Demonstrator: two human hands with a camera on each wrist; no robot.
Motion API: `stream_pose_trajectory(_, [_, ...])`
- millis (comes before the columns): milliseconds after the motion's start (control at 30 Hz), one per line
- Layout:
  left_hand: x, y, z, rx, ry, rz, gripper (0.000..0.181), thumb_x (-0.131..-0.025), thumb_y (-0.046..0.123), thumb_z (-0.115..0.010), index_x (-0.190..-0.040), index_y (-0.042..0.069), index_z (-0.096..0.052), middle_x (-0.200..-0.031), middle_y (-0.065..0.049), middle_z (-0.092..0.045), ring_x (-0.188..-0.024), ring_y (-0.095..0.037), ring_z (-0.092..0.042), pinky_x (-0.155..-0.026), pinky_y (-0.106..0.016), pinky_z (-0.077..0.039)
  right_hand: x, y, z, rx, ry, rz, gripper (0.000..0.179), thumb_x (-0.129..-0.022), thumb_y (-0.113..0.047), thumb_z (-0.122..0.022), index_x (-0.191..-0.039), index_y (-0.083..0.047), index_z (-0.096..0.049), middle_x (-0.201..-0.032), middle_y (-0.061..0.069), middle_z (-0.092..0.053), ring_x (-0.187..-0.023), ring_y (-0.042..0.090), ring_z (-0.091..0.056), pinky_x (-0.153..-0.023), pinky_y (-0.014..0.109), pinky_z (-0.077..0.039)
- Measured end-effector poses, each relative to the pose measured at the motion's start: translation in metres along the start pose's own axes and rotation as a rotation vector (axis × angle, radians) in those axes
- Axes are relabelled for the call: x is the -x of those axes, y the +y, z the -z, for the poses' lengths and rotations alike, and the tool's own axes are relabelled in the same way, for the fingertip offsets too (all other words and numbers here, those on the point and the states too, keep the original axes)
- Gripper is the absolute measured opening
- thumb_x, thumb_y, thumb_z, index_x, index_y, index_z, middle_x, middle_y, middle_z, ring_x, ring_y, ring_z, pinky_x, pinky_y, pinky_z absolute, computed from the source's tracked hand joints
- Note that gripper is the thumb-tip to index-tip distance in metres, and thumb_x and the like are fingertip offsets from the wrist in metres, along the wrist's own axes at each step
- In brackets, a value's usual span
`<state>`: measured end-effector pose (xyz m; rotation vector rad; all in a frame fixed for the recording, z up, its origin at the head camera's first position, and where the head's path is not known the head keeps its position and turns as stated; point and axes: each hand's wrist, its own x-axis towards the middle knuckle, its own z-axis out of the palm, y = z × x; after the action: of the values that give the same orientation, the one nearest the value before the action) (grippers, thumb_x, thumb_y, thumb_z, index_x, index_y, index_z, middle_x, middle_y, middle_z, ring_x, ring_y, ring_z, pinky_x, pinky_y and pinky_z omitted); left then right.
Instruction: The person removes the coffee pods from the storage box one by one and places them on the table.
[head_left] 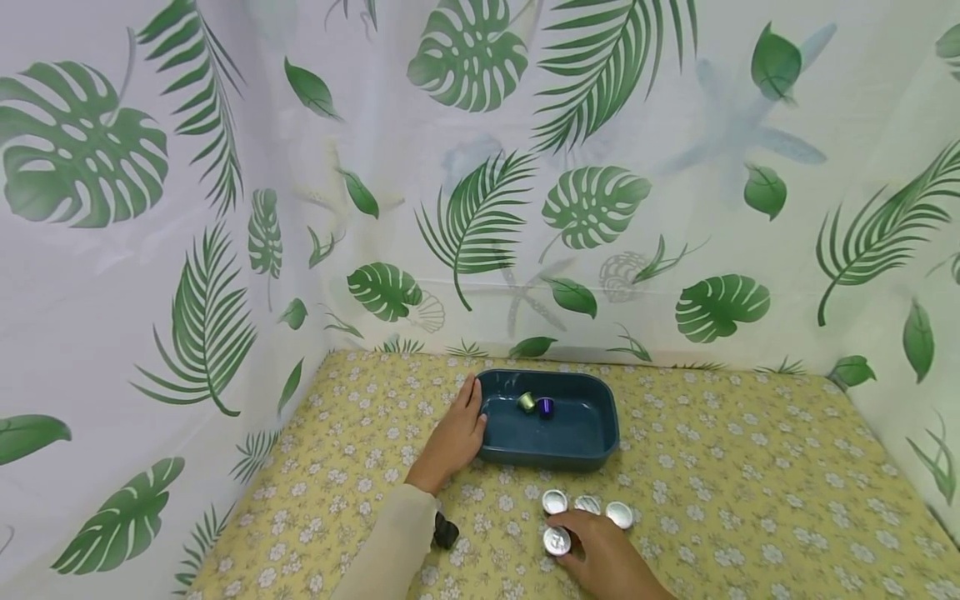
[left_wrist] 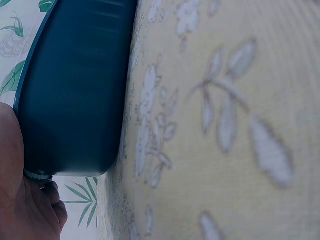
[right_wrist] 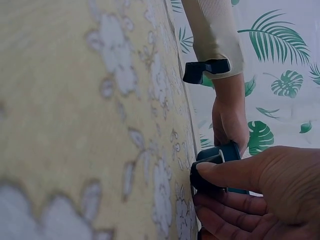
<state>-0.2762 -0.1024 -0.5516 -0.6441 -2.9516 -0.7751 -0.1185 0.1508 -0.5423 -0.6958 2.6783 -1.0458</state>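
Left sleeve (head_left: 390, 542) long, pale cream colour, cloth plain and smooth; finely ribbed band (right_wrist: 215, 7) higher on same sleeve; cuff (right_wrist: 234, 71) straight-edged, finishing just above wrist; black piece (head_left: 446, 532) fixed at cuff, blocky at one end, narrower in middle, similar to small bracket; left hand (head_left: 456, 429) bare; right hand (head_left: 603, 550) bare also, thumb with short nail (right_wrist: 204, 167), fine skin creases at thumb base

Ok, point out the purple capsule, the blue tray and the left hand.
Purple capsule (head_left: 546, 408), head view, its body.
Blue tray (head_left: 551, 435), head view, its bare floor.
Left hand (head_left: 457, 428), head view, its back.
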Motion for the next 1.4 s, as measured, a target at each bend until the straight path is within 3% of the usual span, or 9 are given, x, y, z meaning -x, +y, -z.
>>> stream_pose_trajectory(600, [-0.002, -0.004, -0.003, 0.008, -0.011, -0.003, 0.062, -0.113, 0.026, -0.037, -0.163, 0.007, -0.006, -0.170, -0.003, 0.010, -0.156, -0.022, -0.005, -0.121, -0.045, -0.027, 0.004, -0.003, 0.006, -0.054, -0.021, -0.071, 0.045, -0.083, -0.010, -0.084, -0.125, -0.003, -0.068, -0.116, 0.011, -0.070, -0.102, 0.033, -0.068, -0.080, 0.041, -0.057])
stream_pose_trajectory(1000, [-0.002, -0.003, -0.002, 0.005, -0.012, -0.009, 0.062, -0.112, 0.025, -0.038, -0.163, 0.005, -0.008, -0.170, -0.007, 0.008, -0.156, -0.027, -0.009, -0.119, -0.048, -0.030, 0.013, -0.009, 0.012, 0.020, -0.020, -0.119, 0.049, -0.083, -0.007, -0.083, -0.129, -0.003, -0.067, -0.112, 0.007, -0.070, -0.093, 0.027, -0.067, -0.073, 0.041, -0.056])
stream_pose_trajectory(1200, [-0.001, -0.003, -0.002, 0.008, -0.030, 0.007, 0.062, -0.113, 0.026, -0.036, -0.163, 0.006, -0.006, -0.169, -0.003, 0.011, -0.156, -0.023, -0.006, -0.121, -0.045, -0.028, 0.019, -0.022, 0.020, 0.068, -0.017, -0.168, 0.056, -0.082, -0.008, -0.083, -0.135, -0.002, -0.064, -0.117, 0.012, -0.069, -0.091, 0.027, -0.068, -0.070, 0.041, -0.056])
stream_pose_trajectory(1400, [0.000, -0.002, -0.002, 0.013, -0.018, 0.002, 0.061, -0.113, 0.024, -0.036, -0.163, 0.004, -0.007, -0.170, -0.005, 0.010, -0.156, -0.024, -0.006, -0.121, -0.045, -0.027, 0.026, -0.039, 0.032, 0.109, 0.045, -0.103, 0.057, -0.081, -0.008, -0.085, -0.133, -0.002, -0.064, -0.118, 0.015, -0.069, -0.090, 0.028, -0.070, -0.070, 0.035, -0.058])
